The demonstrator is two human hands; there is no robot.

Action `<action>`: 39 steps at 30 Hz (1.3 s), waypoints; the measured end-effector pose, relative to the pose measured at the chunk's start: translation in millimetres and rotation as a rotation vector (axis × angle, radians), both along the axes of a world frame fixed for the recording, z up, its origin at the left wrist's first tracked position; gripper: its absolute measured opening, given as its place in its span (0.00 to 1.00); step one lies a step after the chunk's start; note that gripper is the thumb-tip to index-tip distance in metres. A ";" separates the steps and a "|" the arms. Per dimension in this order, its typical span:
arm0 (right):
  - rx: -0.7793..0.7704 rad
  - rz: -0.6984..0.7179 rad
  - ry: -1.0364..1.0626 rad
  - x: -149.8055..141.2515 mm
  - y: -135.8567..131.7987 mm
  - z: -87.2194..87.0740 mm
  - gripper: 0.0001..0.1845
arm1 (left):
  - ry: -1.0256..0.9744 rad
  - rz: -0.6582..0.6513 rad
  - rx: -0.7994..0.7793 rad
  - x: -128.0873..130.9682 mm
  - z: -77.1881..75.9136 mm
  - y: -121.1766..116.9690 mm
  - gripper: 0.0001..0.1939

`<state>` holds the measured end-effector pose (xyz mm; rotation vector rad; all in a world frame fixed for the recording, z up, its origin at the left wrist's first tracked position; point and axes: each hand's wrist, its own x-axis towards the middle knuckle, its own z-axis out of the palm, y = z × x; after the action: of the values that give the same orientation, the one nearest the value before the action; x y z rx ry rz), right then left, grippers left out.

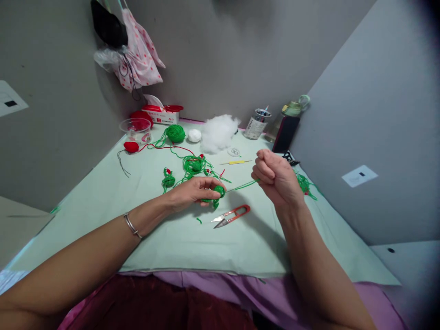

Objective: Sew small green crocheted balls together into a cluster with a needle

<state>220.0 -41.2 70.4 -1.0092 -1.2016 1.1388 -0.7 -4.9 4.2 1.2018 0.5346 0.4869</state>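
Observation:
My left hand pinches a small green crocheted piece just above the pale green table cover. A green yarn strand runs taut from that piece to my right hand, which is closed in a fist on the strand, raised a little to the right. Red-handled thread snips lie on the cover just in front of both hands. A metal bangle sits on my left wrist.
Behind the hands lie a tangle of green yarn, a small green crocheted figure, a green yarn ball, red yarn, white stuffing, a yellow crochet hook, a plastic bowl, a tissue box, a jar and a phone.

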 end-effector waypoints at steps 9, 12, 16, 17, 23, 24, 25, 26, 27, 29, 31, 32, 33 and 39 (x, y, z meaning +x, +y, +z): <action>0.022 -0.039 -0.043 6.7 0.5 2.2 0.18 | -0.108 0.123 -0.127 -4.3 -2.4 5.6 0.18; 0.064 -0.081 -0.055 6.6 0.2 0.9 0.20 | -0.078 0.128 -0.106 -6.6 -3.4 7.1 0.20; 0.106 -0.123 -0.036 6.6 1.6 -2.5 0.20 | -0.033 0.133 -0.063 -7.2 0.9 6.1 0.21; 0.117 -0.137 -0.045 6.4 1.9 -3.3 0.19 | -0.035 0.142 -0.058 -7.1 2.6 5.7 0.21; 0.192 -0.214 -0.087 5.2 1.1 -3.2 0.20 | -0.055 0.193 0.005 -8.7 6.7 6.0 0.18; 0.213 -0.229 -0.083 5.4 0.9 -2.7 0.20 | -0.056 0.192 0.008 -9.1 6.2 6.5 0.18; 0.233 -0.243 -0.080 5.8 0.8 -2.3 0.19 | -0.059 0.190 0.010 -9.4 5.6 7.0 0.17; 0.250 -0.254 -0.077 6.1 0.9 -2.1 0.19 | -0.063 0.191 0.010 -9.6 4.8 7.6 0.17; 0.263 -0.263 -0.072 6.5 1.1 -2.3 0.18 | -0.069 0.193 0.009 -9.8 4.1 8.0 0.17; 0.267 -0.267 -0.064 6.4 1.4 -3.7 0.17 | -0.084 0.207 0.002 -10.0 3.2 8.7 0.17; 0.252 -0.250 -0.093 4.1 0.5 -6.4 0.14 | -0.092 0.227 -0.005 -9.8 3.0 8.9 0.17; 0.242 -0.237 -0.132 1.8 -0.6 -8.1 0.13 | -0.094 0.236 -0.007 -9.6 3.2 8.9 0.17; 0.230 -0.219 -0.189 -1.2 -2.2 -9.9 0.11 | -0.094 0.242 -0.008 -9.4 3.5 8.8 0.17; 0.246 -0.036 -0.572 -21.3 -13.8 -18.3 0.08 | -0.120 0.264 -0.016 -8.5 6.0 7.7 0.17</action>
<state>198.7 -55.0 52.1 -1.1971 -1.7179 0.6615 -9.2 2.8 10.2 1.0842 0.5955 0.7733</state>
